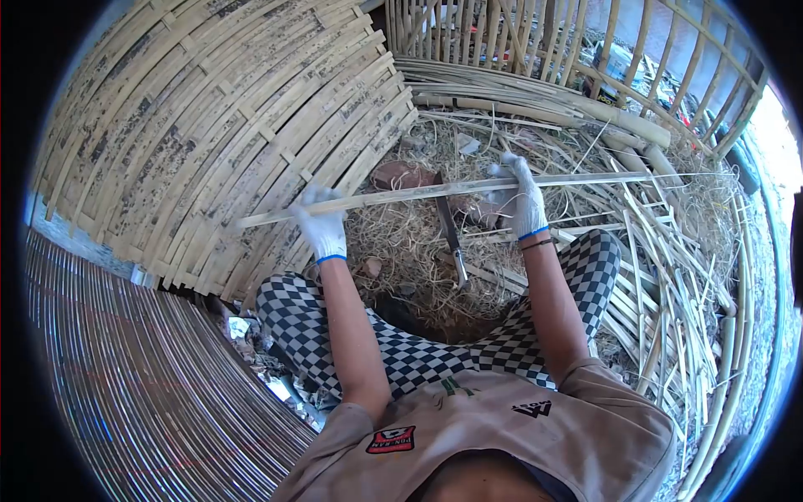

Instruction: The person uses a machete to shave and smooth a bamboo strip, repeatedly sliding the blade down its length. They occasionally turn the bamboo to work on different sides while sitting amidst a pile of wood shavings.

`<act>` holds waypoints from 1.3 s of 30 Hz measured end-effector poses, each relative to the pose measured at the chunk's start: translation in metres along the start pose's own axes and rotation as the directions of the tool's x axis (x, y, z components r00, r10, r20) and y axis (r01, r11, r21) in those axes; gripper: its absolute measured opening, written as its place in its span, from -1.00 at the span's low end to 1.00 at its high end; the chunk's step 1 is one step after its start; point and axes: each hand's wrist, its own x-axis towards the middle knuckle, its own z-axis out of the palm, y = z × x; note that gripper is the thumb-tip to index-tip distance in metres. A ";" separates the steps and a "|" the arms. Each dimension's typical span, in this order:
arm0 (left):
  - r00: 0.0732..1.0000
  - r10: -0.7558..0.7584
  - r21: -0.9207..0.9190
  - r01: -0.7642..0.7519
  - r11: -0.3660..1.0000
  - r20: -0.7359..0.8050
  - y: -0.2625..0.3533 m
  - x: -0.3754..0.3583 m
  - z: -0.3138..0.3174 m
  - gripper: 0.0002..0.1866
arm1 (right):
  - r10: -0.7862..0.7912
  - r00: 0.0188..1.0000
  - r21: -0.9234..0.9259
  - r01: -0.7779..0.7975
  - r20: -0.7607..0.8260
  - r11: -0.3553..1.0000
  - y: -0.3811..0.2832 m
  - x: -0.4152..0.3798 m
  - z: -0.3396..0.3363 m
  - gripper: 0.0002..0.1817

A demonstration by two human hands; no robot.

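A long pale bamboo strip [395, 197] stretches crosswise in front of me, its left end slightly lower than its right. My left hand [321, 226], in a white glove with a blue cuff, is closed around the strip toward its left end, somewhat blurred. Farther right, my right hand [525, 201], gloved the same way, also grips the strip, with the thumb and fingers on either side of it. Beneath the strip, a long-bladed knife [449, 227] lies on the shavings between my hands, its handle end toward me. Neither hand touches it.
A woven bamboo panel [209, 125] leans at the left, above a ribbed sheet [159, 376]. Curly shavings [401, 268] and a brick-like block [403, 175] lie before my crossed legs. Split bamboo strips [644, 276] pile at the right; a slatted bamboo fence [493, 38] stands behind.
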 end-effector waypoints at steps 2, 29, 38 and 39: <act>0.927 -0.352 0.610 0.353 0.709 -0.127 -0.008 -0.011 -0.007 -0.34 | -0.096 0.994 -0.124 0.103 0.058 0.987 -0.013 0.004 -0.017 -0.60; 0.641 -0.700 0.904 -0.428 0.014 0.315 -0.038 -0.099 0.104 -0.61 | -0.061 0.946 -0.162 0.117 0.319 0.980 -0.015 -0.014 -0.013 -0.53; 0.744 -0.146 0.757 -0.650 0.071 0.653 -0.039 -0.093 0.118 -0.74 | 0.026 0.979 -0.155 0.007 0.204 0.988 0.011 -0.021 0.009 -0.53; 0.748 -0.030 0.747 -0.660 0.074 0.663 -0.032 -0.087 0.129 -0.75 | 0.058 0.984 -0.268 -0.012 0.166 0.963 0.020 -0.024 0.007 -0.52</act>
